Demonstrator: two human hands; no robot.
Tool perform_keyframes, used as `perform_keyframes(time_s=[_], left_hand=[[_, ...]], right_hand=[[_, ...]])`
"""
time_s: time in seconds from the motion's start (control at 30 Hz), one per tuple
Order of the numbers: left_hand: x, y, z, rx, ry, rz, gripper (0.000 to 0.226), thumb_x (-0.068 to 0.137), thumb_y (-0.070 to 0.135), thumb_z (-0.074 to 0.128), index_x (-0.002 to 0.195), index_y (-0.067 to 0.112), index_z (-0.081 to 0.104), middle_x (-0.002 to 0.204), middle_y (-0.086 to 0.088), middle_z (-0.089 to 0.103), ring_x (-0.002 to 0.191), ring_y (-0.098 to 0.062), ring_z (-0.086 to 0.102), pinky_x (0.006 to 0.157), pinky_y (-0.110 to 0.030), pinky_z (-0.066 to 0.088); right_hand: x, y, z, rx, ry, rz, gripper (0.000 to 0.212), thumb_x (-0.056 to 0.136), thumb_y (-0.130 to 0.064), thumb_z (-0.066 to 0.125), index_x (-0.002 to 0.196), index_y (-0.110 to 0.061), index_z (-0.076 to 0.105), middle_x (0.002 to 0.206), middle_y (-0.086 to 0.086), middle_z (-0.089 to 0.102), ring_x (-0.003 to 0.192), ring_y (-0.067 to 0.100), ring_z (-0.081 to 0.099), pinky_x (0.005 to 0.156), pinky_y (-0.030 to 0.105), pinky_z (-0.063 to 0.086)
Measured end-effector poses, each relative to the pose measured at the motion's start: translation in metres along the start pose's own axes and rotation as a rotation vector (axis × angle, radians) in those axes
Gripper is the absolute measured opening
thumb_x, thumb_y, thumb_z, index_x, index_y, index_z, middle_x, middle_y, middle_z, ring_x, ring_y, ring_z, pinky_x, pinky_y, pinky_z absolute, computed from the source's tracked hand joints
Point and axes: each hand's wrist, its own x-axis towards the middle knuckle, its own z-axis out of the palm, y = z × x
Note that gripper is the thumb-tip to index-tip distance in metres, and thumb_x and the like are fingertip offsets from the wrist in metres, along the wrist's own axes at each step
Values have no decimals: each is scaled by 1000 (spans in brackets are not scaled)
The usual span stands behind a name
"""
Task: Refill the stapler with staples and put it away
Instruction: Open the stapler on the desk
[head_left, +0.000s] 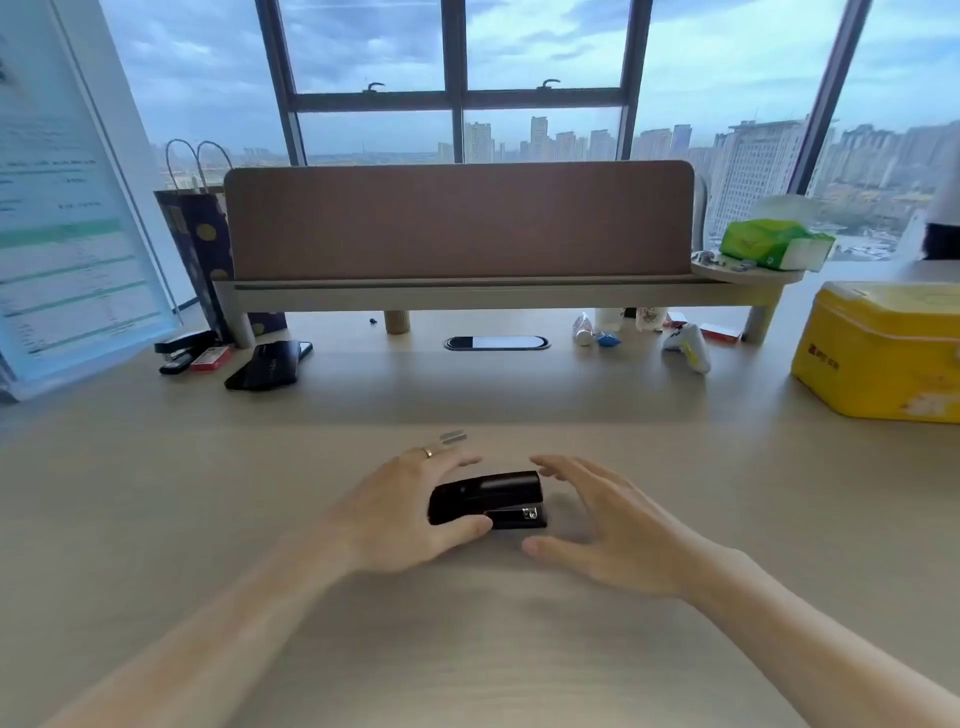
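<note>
The black stapler (488, 500) is lying on the desk (467, 649) right in front of me, closed, its mouth pointing toward three o'clock. My left hand (410, 512) is reaching in from seven o'clock, with my thumb touching the stapler's near edge and my fingers spreading over its far side; the hand is cupping loosely and not clamping. A ring (427, 451) is sitting on one of its fingers. My right hand (613, 530) is coming in from five o'clock, fingers spread wide and empty, hovering just beside the stapler's front end without touching it.

A small silvery strip of staples (453, 437) is lying on the desk at twelve o'clock from the stapler, just past my left fingertips.

Far off at ten o'clock, a second black stapler (182, 349) is sitting beside a small red box (210, 358) and a black phone (267, 365). A yellow tin (883, 348) is standing at two o'clock, and a green pack of tissues (776, 244) is resting on the raised shelf (493, 291) behind it.
</note>
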Motion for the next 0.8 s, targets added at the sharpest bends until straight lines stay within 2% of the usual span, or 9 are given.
perform_keyframes(time_s=[0.17,0.27,0.37,0.47,0.6,0.7,0.8], left_hand=[[1,2,18,-39,-18,42,53,86,55,68,135,37,56,121,14,68,110,-10,65,95,-30,51],[9,11,24,-33,60,25,54,87,53,68,136,34,56,125,11,69,112,-13,65,94,-28,51],[19,27,30,-38,112,45,53,87,54,67,135,35,55,129,10,68,115,-15,65,95,-34,52],[27,42,37,-11,121,51,41,89,53,64,127,37,57,122,9,69,108,-20,67,88,-39,55],[31,44,43,1,201,36,28,92,55,59,114,39,58,110,13,71,99,-16,68,79,-37,54],[29,41,40,-228,293,27,21,94,49,62,109,34,60,101,14,70,93,-10,67,81,-34,54],[24,37,32,-524,385,-19,10,98,31,66,105,28,60,93,12,69,87,-11,66,82,-29,52]], right_hand=[[9,9,16,51,51,-15,77,89,-50,73,154,-28,39,140,-11,67,133,14,58,106,27,43],[15,9,18,70,96,-11,70,91,-41,75,152,-29,42,130,-10,70,125,14,62,102,25,44],[19,8,24,142,112,-27,65,92,-34,75,149,-27,44,120,-11,73,110,9,68,94,22,47],[18,8,30,271,142,-23,63,92,-22,73,148,-26,45,114,-11,74,101,4,72,89,24,56],[20,14,34,319,174,-3,67,90,-19,78,147,-26,44,107,-10,74,92,11,74,86,30,58],[21,16,35,302,189,5,70,88,-23,82,147,-26,44,101,-9,75,83,14,71,80,24,54],[22,17,36,302,195,22,69,87,-25,83,144,-30,46,103,-10,76,90,10,73,88,26,54]])
